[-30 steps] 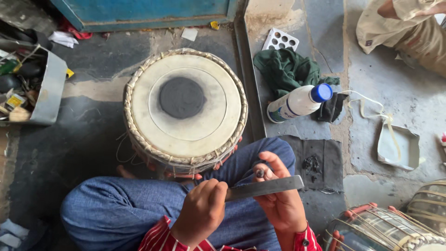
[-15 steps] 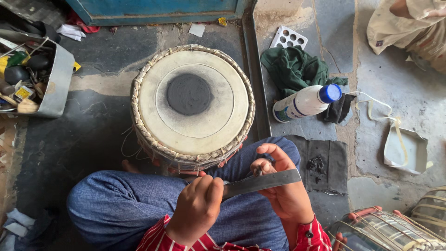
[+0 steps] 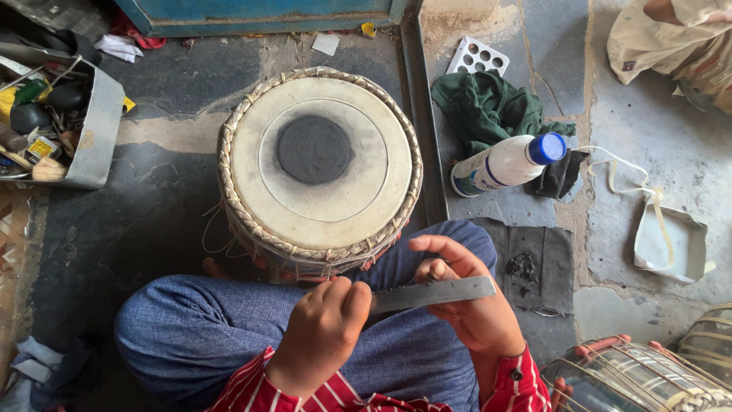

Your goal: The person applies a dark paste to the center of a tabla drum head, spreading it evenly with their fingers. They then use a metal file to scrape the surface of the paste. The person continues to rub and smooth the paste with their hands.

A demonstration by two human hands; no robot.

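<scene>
Nearest the camera: the person is sitting cross-legged on the floor [image 3: 152, 221] in blue trousers and red-striped sleeves.

Left hand [image 3: 324, 332] is closing round one end of a flat grey metal blade [image 3: 435, 294]; its fingers are curling tight on that end, thumb on top. Right hand [image 3: 469, 305] is sitting under and behind the blade's other half, fingers loosely spread, the index arching above the blade, the rest cupping beneath; whether they are gripping it I cannot tell.

Blade's long axis is running nearly level, left to right across the lap, rising slightly toward the right. Both hands are on it.

Just beyond the hands: a drum [image 3: 320, 168] is standing upright between the knees, pale skin with a dark round patch.

Further right: white bottle with blue cap [image 3: 507, 162] lying on its side, touching a green cloth [image 3: 488, 111]. Far left: metal tray of tools [image 3: 95, 137].
</scene>
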